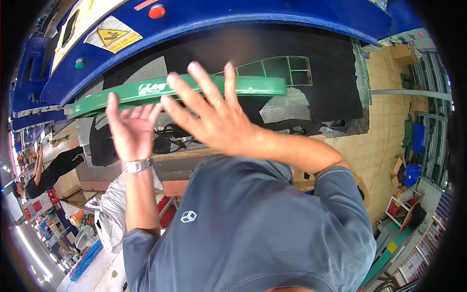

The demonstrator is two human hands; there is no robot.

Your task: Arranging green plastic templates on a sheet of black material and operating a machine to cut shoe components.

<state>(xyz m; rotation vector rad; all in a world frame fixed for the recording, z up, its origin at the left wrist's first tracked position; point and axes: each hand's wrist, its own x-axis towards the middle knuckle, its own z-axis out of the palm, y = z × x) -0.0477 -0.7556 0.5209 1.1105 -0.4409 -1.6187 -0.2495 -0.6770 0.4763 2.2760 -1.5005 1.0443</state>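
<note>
A long green cutting die (pixel 258 85) stretches across the press bed, raised above the material and slightly blurred. My left hand (pixel 134 134) has its palm turned up at the lower edge of the die, toward the left end. Its thumb reaches up the near side, and the other fingers meet the lower edge. Over the middle of the die, my right hand (pixel 214 114) lies with fingers spread and stretched across it. Beneath is black sheet material (pixel 335 73) with cut-out gaps. A narrow ladder-like outline (pixel 287 70) shows beyond the die.
The blue press beam (pixel 214 13) spans the far side, bearing a red button (pixel 157 11), a green button (pixel 80 63) and a yellow warning label (pixel 114 35). Black scraps (pixel 170 138) lie along the near edge. Another person (pixel 53 170) stands at the left. White sacking (pixel 114 209) is close by.
</note>
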